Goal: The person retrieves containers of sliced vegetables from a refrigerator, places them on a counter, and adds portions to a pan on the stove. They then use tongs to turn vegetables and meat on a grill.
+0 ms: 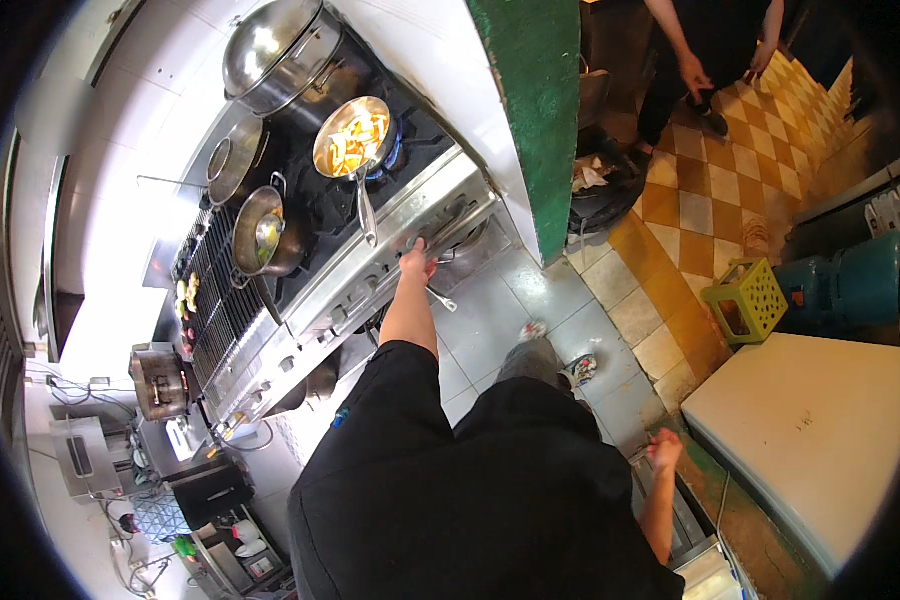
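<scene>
My left hand (417,264) reaches to the front panel of the stove (390,255), its fingers closed on a control knob (414,243). Just above that spot, a frying pan (320,152) with light and orange strips of food (360,142) sits over a blue flame (395,152). The pan's metal handle (366,212) sticks out past the stove's front edge. My right hand (663,450) hangs low at my side with its fingers curled; what they hold, if anything, is too small to make out.
A large lidded pot (288,75), a two-handled pan (255,240) and a grill (215,300) with food occupy the stove. A green-edged wall (530,110) stands beside it. A white-topped chest (810,420), a yellow-green crate (746,302) and another person (710,50) are on the right.
</scene>
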Demonstrator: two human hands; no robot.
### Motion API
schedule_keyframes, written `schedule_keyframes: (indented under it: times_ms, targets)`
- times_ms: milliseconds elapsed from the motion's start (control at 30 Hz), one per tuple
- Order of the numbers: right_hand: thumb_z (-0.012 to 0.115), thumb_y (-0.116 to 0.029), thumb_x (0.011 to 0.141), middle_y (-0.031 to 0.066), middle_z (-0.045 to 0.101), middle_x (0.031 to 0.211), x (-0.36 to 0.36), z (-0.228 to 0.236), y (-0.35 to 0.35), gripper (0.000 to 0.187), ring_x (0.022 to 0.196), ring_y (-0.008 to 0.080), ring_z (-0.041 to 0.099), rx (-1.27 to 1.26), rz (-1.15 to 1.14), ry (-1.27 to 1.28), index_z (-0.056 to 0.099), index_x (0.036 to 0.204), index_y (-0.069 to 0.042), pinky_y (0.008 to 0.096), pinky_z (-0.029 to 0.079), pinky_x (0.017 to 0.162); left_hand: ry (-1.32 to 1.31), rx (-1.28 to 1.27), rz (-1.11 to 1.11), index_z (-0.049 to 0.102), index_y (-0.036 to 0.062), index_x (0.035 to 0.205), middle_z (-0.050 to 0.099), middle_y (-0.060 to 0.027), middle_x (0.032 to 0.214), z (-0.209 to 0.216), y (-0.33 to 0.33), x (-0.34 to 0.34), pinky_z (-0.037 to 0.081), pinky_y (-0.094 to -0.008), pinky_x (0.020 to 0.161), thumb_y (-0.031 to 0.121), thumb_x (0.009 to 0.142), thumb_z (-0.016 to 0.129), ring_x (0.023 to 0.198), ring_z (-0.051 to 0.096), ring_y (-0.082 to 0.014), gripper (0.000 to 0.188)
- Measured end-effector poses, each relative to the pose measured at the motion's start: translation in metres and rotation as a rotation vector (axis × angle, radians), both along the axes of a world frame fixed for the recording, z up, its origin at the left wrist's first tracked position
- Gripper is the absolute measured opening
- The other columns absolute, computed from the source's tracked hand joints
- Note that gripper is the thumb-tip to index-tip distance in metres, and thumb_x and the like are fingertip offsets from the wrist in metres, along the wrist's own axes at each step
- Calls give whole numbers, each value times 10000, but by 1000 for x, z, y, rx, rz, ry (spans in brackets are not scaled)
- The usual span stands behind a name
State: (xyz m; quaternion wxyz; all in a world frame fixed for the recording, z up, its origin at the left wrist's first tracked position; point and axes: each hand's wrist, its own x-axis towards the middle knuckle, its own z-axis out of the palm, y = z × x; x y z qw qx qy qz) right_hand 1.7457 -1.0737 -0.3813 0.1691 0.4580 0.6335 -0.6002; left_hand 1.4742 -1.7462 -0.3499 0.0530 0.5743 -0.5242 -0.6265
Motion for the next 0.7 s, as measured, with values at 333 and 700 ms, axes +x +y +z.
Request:
schedule_keyframes:
  times_ms: [333,700]
  targets:
    - [529,-205,825,106,608,733,9,-54,-18,199,568,210,586,424,1125,279,609,894,-37,356,465,512,150,160,154,557,45,904,646,-77,783,-26,-14,7,411,-269,427,270,827,684,628,650,-179,270]
    - [528,-173,810,103,606,698,-50,3,-72,178,542,181,579,105,497,7,607,780,-16,317,453,484,128,103,166,572,47,866,646,-80,723,-25,-11,-12,406,-251,387,210,804,710,575,635,-175,222]
